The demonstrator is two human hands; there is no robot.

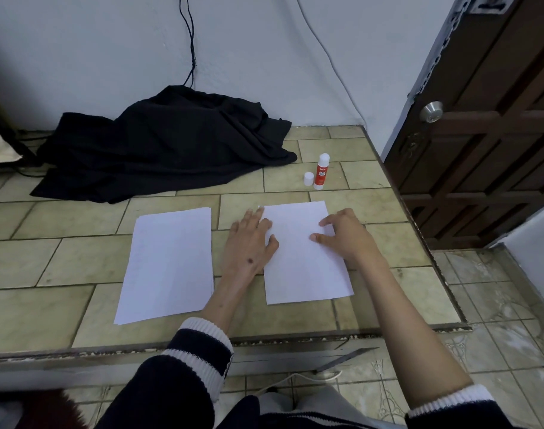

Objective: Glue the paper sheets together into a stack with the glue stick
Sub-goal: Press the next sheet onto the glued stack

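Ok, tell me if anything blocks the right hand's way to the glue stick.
Nothing visible does. The right hand rests on the right sheet; the glue stick stands uncapped beyond it, only bare tile between. Its cap stands just left of the stick, off that line.

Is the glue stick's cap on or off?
Off. The glue stick stands upright with its white glue tip bare, and the small white cap stands apart on the table just to its left.

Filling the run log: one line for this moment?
left hand, right hand: flat on right sheet | left stack: untouched | glue stick: uncapped, upright
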